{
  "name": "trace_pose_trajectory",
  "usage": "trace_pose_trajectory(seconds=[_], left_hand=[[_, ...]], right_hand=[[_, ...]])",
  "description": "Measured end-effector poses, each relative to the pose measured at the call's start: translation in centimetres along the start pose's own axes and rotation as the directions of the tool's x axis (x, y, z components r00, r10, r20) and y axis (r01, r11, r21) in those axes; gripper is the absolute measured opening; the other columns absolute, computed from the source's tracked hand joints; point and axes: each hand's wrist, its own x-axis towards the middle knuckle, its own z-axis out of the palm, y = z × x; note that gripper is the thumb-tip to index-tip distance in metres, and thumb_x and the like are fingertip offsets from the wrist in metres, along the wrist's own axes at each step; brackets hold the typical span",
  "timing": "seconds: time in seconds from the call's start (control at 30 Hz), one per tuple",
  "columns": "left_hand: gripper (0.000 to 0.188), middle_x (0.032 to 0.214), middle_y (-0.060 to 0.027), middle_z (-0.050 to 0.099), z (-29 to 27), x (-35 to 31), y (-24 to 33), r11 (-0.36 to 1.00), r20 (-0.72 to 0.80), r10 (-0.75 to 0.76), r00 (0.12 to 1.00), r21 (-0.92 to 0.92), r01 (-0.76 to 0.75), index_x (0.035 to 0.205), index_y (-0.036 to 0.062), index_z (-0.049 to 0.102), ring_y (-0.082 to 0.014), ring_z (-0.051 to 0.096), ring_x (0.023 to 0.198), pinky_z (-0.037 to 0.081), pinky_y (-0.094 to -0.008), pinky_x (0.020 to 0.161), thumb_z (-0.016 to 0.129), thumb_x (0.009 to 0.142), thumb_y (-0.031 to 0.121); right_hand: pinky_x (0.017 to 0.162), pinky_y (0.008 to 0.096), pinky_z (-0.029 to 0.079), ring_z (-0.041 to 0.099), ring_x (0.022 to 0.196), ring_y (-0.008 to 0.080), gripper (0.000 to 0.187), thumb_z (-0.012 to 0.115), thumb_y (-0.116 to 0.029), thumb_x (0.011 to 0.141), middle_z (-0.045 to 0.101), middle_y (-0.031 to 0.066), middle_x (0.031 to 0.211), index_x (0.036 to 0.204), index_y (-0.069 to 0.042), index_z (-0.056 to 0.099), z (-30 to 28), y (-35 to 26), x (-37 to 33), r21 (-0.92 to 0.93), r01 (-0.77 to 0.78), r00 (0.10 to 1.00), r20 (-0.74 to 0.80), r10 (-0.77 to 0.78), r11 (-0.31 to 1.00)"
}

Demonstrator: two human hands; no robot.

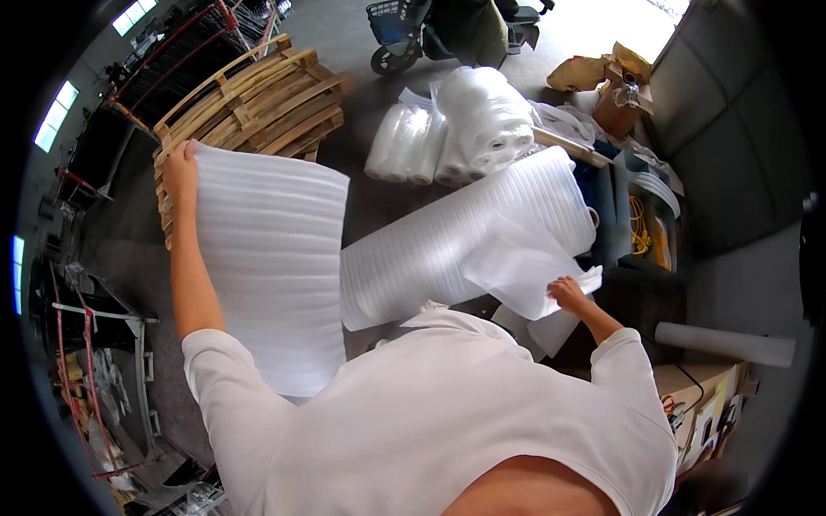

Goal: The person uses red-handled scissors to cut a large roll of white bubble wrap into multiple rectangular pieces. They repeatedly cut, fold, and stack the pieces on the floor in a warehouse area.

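The left hand (181, 175) closes on a corner of the white foam sheet (268, 249); the right hand (568, 295) pinches a loose white flap (518, 262). Between them, ahead, lies the foam roll (430, 249) (slanting away rightward), nearer the right hand.

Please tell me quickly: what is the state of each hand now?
Left hand: closed, holding the white foam sheet by its upper-left corner.
Right hand: closed, holding the crumpled end of a loose white sheet.
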Motion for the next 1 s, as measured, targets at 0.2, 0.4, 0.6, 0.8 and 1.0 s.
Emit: trace_pose_trajectory(seconds=[0.2,0.4,0.6,0.8,1.0], left_hand=[[0.024,0.081,-0.0158,0.061,6.1,-5.1,16.4,0.847,0.333,0.364,0.870,-0.506,-0.161,0.089,0.0040,0.059,-0.0320,0.059,0.078,0.044,-0.0365,0.066,0.048,0.085,0.025],[0.017,0.069,-0.0133,0.056,5.8,-10.0,26.9,0.657,0.366,0.583,0.725,-0.737,-0.156,0.084,0.0034,0.056,-0.0264,0.053,0.064,0.042,-0.0329,0.061,0.053,0.081,0.019],[0.014,0.059,-0.0037,0.054,4.6,-8.5,21.1,0.728,0.631,0.530,0.567,-0.681,0.077,0.072,-0.0008,0.055,-0.0104,0.045,0.058,0.039,-0.0279,0.055,0.059,0.076,0.012],[0.021,0.075,-0.0154,0.060,3.1,-9.2,22.6,0.846,0.675,0.484,0.557,-0.522,-0.103,0.084,0.0045,0.061,-0.0304,0.057,0.072,0.043,-0.0360,0.065,0.059,0.075,0.023],[0.019,0.061,-0.0079,0.048,2.2,-10.9,24.8,0.738,0.453,0.565,0.690,-0.651,-0.177,0.072,0.0003,0.051,-0.0180,0.045,0.060,0.036,-0.0317,0.055,0.050,0.081,0.017]], right_hand=[[0.079,0.0371,0.036,0.046,0.092,0.0273,0.006,0.056,-0.002,0.069,0.053,0.0084,0.095,0.073,-0.006,0.056,-18.2,-9.6,9.7,0.052,0.244,0.875,-0.442,-0.196,0.968],[0.080,0.0375,0.038,0.048,0.090,0.0329,0.012,0.058,-0.010,0.075,0.053,0.0130,0.091,0.084,-0.002,0.056,-26.7,-20.1,16.2,0.244,0.586,0.679,-0.668,-0.304,0.773],[0.084,0.0381,0.036,0.049,0.096,0.0274,0.013,0.060,-0.009,0.073,0.055,0.0092,0.091,0.084,-0.003,0.056,-27.5,-18.0,14.8,0.319,0.395,0.607,-0.794,0.015,0.861],[0.099,0.0430,0.026,0.044,0.109,0.0222,0.013,0.062,-0.011,0.072,0.057,0.0077,0.098,0.083,-0.006,0.057,-31.1,-22.8,13.9,-0.315,0.290,0.424,-0.804,-0.416,0.904],[0.087,0.0373,0.037,0.051,0.092,0.0279,0.010,0.058,-0.008,0.074,0.058,0.0102,0.088,0.082,-0.003,0.054,-30.8,-23.3,15.6,0.221,0.488,0.728,-0.636,-0.254,0.844]])
